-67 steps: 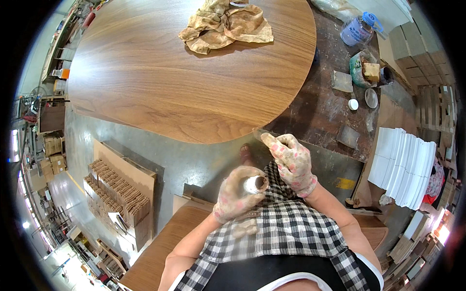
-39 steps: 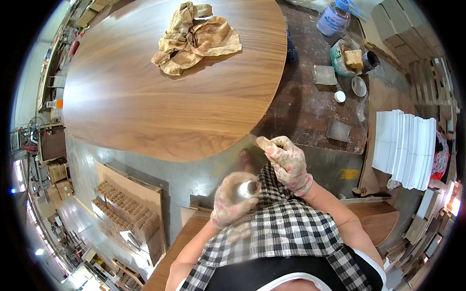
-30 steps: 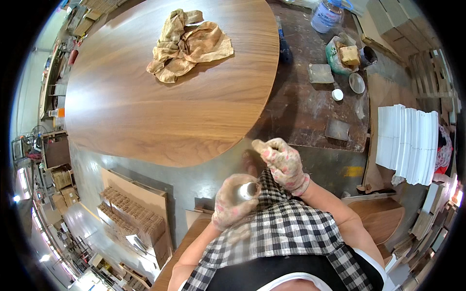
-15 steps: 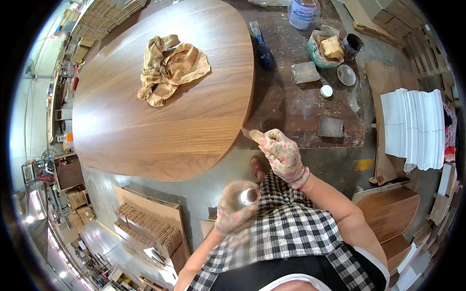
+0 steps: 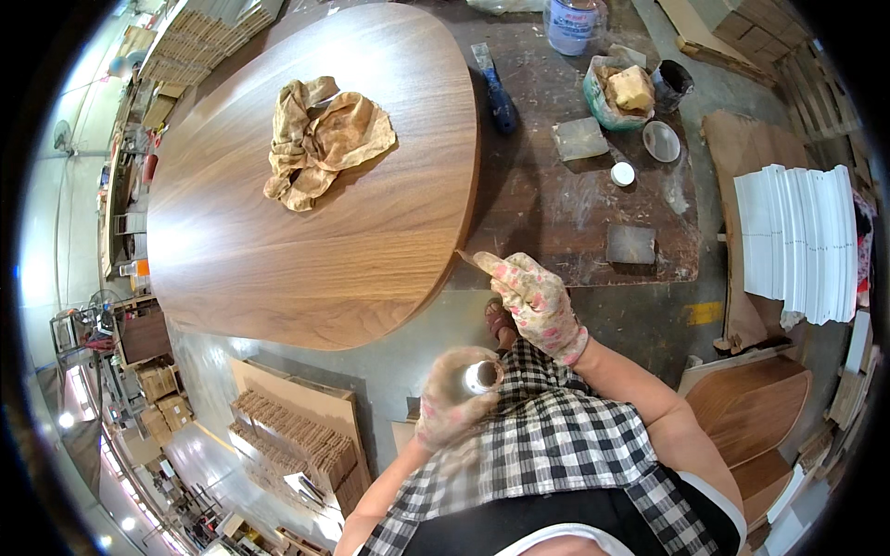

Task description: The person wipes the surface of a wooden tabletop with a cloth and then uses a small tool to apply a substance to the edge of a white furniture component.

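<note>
My right hand (image 5: 540, 306), in a floral work glove, is closed in a pinch on a small thin brownish piece (image 5: 470, 259). Its tip is at the rim of an oval wood-grain tabletop (image 5: 371, 255); whether it touches cannot be made out. Lower and to the left, my left hand (image 5: 443, 400), gloved too, is wrapped round a small round cup (image 5: 483, 376) with a pale rim and a dark inside. Motion blurs this hand a little. A crumpled, stained tan cloth (image 5: 345, 137) lies on the tabletop, away from both hands.
On the dark workbench (image 5: 556, 213) are a blue-handled scraper (image 5: 499, 97), a clear jar (image 5: 570, 26), a tub with a yellowish sponge (image 5: 632, 90), a dark cup (image 5: 671, 85), a white cap (image 5: 622, 174) and flat grey pads (image 5: 631, 245). White panels (image 5: 797, 243) are stacked right; cardboard (image 5: 287, 435) stands lower left.
The view has shifted slightly. My right hand remains near the tabletop's rim with the thin piece, and my left hand still holds the cup, tilted a little differently.
</note>
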Action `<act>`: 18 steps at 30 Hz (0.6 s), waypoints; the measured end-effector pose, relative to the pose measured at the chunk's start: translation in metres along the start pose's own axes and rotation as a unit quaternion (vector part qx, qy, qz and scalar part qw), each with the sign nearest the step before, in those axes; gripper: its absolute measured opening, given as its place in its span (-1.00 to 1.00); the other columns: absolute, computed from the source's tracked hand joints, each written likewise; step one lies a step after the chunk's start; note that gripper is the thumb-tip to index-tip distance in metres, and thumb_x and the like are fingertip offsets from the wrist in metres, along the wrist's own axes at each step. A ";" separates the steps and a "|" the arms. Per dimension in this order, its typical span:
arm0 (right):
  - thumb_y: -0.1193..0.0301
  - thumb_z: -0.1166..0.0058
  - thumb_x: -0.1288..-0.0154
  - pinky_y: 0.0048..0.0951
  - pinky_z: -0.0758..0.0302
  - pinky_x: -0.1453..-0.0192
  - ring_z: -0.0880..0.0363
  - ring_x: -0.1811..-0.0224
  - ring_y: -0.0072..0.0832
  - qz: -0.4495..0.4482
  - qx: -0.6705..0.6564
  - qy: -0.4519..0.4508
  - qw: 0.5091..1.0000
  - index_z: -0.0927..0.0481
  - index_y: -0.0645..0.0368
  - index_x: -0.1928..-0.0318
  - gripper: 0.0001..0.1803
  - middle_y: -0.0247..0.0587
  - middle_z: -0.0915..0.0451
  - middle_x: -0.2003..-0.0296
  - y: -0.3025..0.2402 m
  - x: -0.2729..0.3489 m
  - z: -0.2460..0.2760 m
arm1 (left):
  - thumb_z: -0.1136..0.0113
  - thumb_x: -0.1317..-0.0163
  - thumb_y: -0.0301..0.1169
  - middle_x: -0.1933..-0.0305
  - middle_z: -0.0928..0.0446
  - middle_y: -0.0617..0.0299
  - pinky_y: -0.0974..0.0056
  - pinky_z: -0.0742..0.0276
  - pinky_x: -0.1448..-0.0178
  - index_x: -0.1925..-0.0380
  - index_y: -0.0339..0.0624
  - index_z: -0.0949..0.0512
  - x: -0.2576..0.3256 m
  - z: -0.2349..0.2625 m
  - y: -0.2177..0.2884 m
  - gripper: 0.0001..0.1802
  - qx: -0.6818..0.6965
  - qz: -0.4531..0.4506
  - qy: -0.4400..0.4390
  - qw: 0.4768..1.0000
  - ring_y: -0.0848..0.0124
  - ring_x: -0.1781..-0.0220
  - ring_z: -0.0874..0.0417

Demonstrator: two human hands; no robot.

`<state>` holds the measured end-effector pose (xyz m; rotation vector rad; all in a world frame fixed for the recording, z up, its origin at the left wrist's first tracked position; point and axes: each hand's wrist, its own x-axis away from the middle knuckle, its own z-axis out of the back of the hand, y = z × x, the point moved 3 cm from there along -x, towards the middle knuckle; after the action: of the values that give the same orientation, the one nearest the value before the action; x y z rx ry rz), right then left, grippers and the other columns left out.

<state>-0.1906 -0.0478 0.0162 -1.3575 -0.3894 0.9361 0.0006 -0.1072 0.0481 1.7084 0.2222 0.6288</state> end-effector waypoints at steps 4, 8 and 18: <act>0.61 -0.01 -0.37 -0.54 -0.49 0.21 -0.55 0.30 -0.51 -0.045 -0.058 -0.030 0.997 -0.57 0.20 -0.21 -0.59 -0.26 -0.54 0.25 -0.003 0.008 -0.003 | -0.49 -0.12 -0.35 -0.09 -0.55 0.07 0.17 -0.49 -0.24 -0.10 -0.23 -0.41 0.002 0.001 0.000 -0.41 0.009 0.008 -0.001 1.000 0.29 -0.13 -0.58; 0.56 0.01 -0.43 -0.65 -0.40 0.28 -0.40 0.42 -0.69 -0.079 -0.152 -0.035 0.985 -0.55 0.20 -0.25 -0.60 -0.41 -0.50 0.29 -0.010 0.011 0.002 | -0.46 -0.14 -0.40 -0.07 -0.55 0.08 0.17 -0.49 -0.24 -0.11 -0.23 -0.41 0.000 0.001 0.001 -0.43 0.015 0.007 -0.001 1.000 0.30 -0.12 -0.58; 0.54 -0.08 -0.35 -0.48 -0.47 0.18 -0.53 0.34 -0.42 -0.008 -0.118 -0.077 0.990 -0.60 0.22 -0.14 -0.64 -0.25 -0.55 0.34 -0.035 0.009 0.033 | -0.39 -0.08 -0.53 -0.05 -0.55 0.13 0.21 -0.48 -0.22 -0.05 -0.26 -0.44 -0.012 0.002 0.008 -0.49 0.041 0.010 0.046 0.998 0.38 -0.08 -0.56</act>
<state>-0.1971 -0.0168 0.0536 -1.4978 -0.6444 1.0095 -0.0103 -0.1165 0.0520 1.7636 0.3003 0.7222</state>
